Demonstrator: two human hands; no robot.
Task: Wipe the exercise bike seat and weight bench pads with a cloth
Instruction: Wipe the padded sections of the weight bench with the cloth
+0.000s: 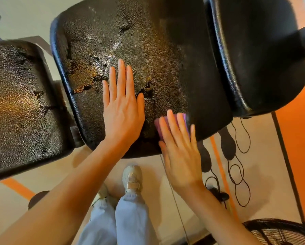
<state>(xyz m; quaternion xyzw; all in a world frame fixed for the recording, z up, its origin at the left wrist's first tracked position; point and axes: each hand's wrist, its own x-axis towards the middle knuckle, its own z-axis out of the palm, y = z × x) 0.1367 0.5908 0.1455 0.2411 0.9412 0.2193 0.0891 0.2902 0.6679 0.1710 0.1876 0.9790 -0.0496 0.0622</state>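
Observation:
A black, worn weight bench fills the upper view in three pads: a cracked left pad [19, 103], a large middle pad [148, 50] with torn patches, and a right pad [261, 55]. My left hand [121, 106] lies flat on the middle pad, fingers straight. My right hand [180, 144] presses a folded purple cloth [167, 122] against the near edge of the middle pad, fingers straight over it. Most of the cloth is hidden under the fingers. No exercise bike seat is in view.
Below the bench are my legs in light jeans and pale shoes [132, 177] on a beige floor with orange lines. Black looped cords [236, 167] lie at the right. A black wire fan grille [282, 232] sits at bottom right beside an orange wall [300, 138].

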